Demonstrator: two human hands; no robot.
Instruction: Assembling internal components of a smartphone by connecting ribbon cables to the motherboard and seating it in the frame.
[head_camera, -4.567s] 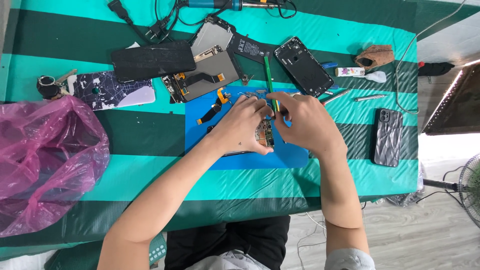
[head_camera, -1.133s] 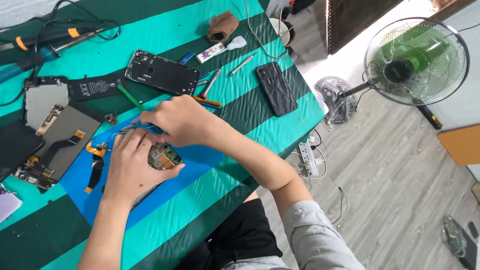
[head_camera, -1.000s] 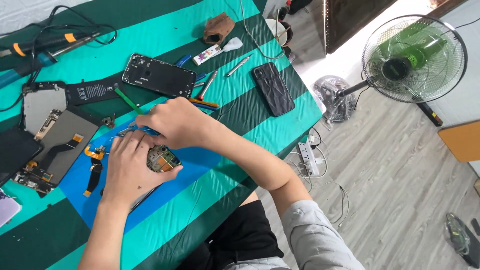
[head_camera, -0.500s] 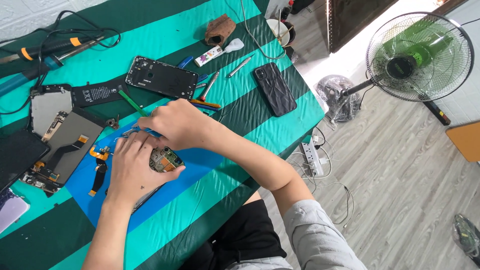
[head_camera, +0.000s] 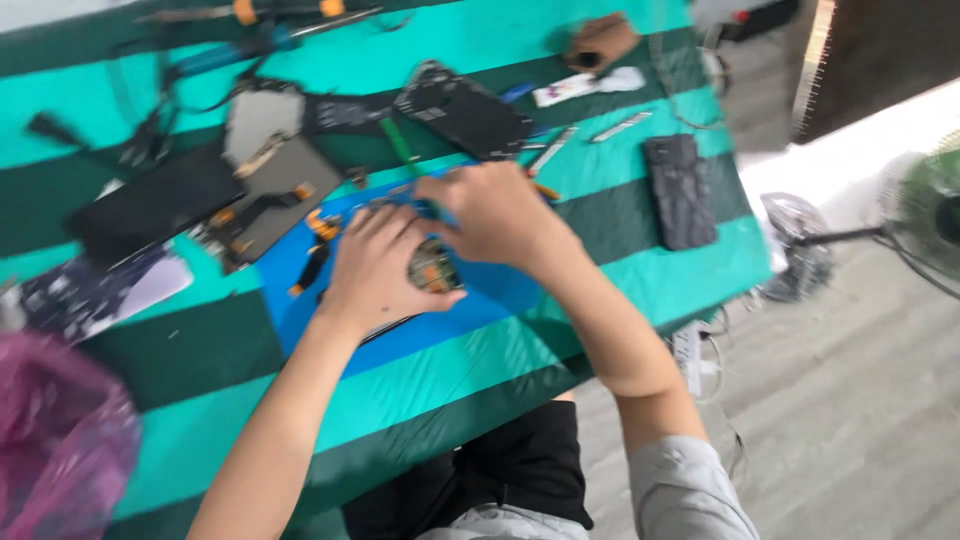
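The opened phone body (head_camera: 432, 268), light, rigid and fragile, lies on the blue mat (head_camera: 300, 270) pinned under the left hand (head_camera: 375, 265); the right hand (head_camera: 490, 212), at its 1 o'clock, pinches a blurred tool; handle by edges.

A dark phone back (head_camera: 681, 191) lies on the striped table (head_camera: 560, 40), a pink bag (head_camera: 60, 440) at its corner.

I see a table with a green striped cloth (head_camera: 200, 360). A flat blue mat (head_camera: 440, 320) lies mid-frame, a dark phone back (head_camera: 681, 190) right, a pink plastic bag (head_camera: 60, 440) lower left.
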